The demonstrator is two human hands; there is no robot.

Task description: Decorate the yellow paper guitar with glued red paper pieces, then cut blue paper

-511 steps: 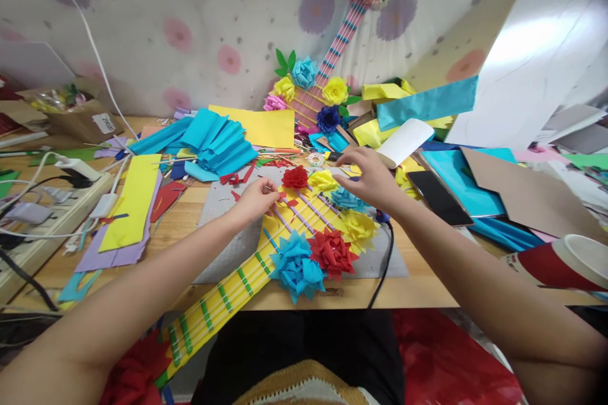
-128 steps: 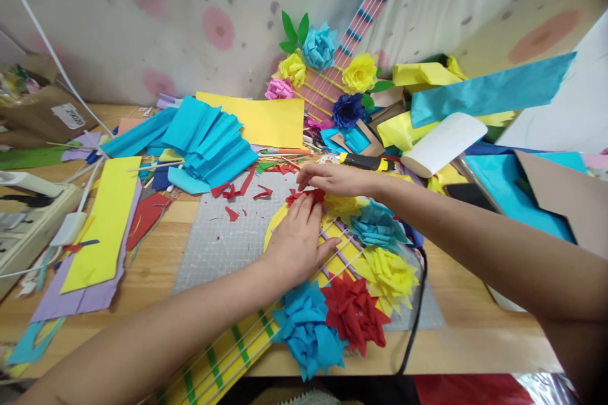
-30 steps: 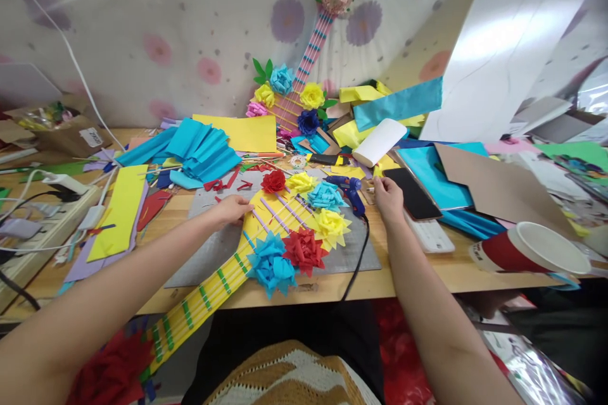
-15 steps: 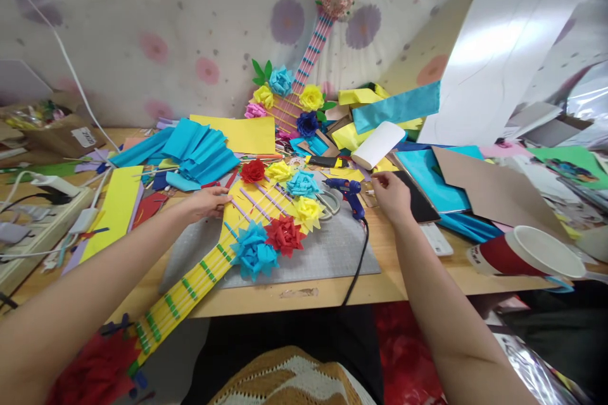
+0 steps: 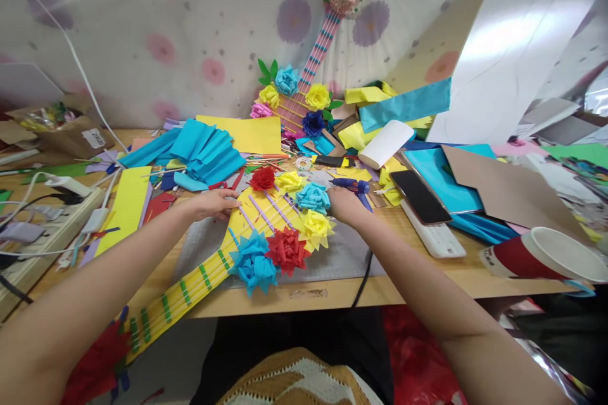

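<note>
A yellow paper guitar (image 5: 197, 275) with green frets, pale strings and purple strips lies slantwise, its neck reaching past the table's front edge. Red, yellow and blue paper flowers ring its body; among them are a red flower (image 5: 287, 251) and a light blue flower (image 5: 313, 197). My left hand (image 5: 216, 204) is closed on the body's left edge. At the opposite edge, beside the light blue flower, my right hand (image 5: 344, 204) is closed, its fingertips hidden behind the petals and the guitar. Just behind that hand is a blue glue gun (image 5: 351, 185), partly covered.
A grey cutting mat (image 5: 354, 259) lies under the guitar. To the right are a phone (image 5: 421, 196), a white device (image 5: 439, 237) and a paper cup (image 5: 517, 256). Blue crepe paper (image 5: 204, 155) and a power strip (image 5: 47, 228) sit left. A pink flower guitar (image 5: 311, 66) leans behind.
My right hand has moved left from beyond the glue gun to the guitar's right edge, uncovering the phone. The guitar has shifted slightly toward me, with my left hand still on it.
</note>
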